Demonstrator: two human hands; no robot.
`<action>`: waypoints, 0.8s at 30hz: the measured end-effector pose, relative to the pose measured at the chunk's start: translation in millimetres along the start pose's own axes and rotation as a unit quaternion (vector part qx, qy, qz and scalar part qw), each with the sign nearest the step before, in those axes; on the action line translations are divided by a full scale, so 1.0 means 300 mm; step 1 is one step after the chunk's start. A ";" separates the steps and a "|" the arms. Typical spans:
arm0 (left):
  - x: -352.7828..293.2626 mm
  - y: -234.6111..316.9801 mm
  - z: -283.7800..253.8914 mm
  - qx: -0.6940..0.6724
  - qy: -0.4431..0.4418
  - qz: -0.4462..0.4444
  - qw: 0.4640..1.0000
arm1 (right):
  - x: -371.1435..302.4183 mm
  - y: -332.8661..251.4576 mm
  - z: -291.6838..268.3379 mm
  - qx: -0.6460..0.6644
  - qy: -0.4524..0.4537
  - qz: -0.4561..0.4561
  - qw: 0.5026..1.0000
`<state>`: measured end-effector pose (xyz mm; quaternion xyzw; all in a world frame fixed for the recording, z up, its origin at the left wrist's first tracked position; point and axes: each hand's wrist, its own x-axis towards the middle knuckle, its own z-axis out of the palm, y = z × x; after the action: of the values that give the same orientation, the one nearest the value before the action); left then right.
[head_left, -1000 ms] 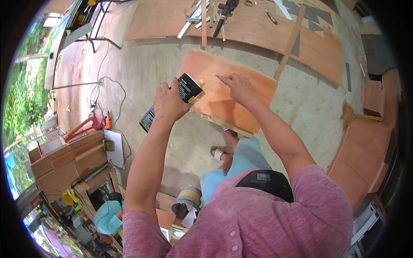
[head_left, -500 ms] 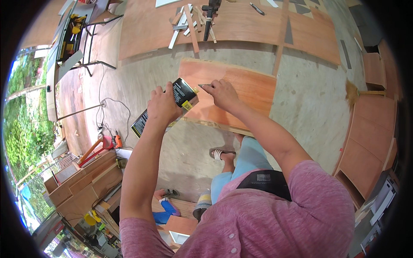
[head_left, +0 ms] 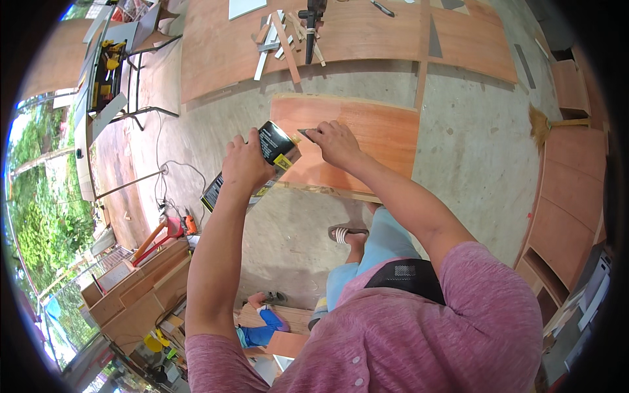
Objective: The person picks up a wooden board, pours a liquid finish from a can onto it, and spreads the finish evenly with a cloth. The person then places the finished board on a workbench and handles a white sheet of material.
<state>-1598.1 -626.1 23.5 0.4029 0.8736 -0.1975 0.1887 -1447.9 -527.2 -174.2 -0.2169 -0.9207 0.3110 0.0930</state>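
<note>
Tilted in the air over the near left part of a reddish wooden panel (head_left: 383, 141) is a black rectangular metal can (head_left: 276, 141) with a yellow label. My left hand (head_left: 246, 162) wraps round its side, and the spout end points toward the right. Just right of that end, my right hand (head_left: 335, 144) is closed in a pinch, palm down. A small dark flat piece (head_left: 304, 133) sticks out of its fingertips toward the can's spout; its kind is too small to make out. The panel has a wetter-looking, shinier patch in its middle.
Beyond the panel lies a large plywood sheet (head_left: 367, 39) with wood strips (head_left: 278, 49) and a black tool (head_left: 310, 33). A broom (head_left: 540, 128) and wooden cabinets (head_left: 565, 190) stand right. Cables and an orange tool (head_left: 190, 224) lie left. Another person's blue-clad leg (head_left: 265, 331) shows below.
Both hands keep their grip, the can still tilted and the right fingertips close to its spout. The whole view has shifted slightly; little else differs.
</note>
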 end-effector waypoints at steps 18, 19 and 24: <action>0.027 -0.025 0.016 -0.007 0.017 0.025 1.000 | 0.011 0.004 0.011 -0.017 -0.006 0.001 1.000; 0.028 -0.026 0.017 -0.007 0.017 0.024 1.000 | 0.012 0.003 0.011 -0.018 -0.008 0.001 1.000; 0.038 -0.023 0.026 -0.015 0.016 0.017 1.000 | 0.018 -0.002 0.010 -0.019 -0.016 -0.001 1.000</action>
<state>-1609.1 -626.9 12.5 0.4179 0.8723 -0.1743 0.1846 -1453.7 -526.8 -176.1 -0.2130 -0.9281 0.2964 0.0742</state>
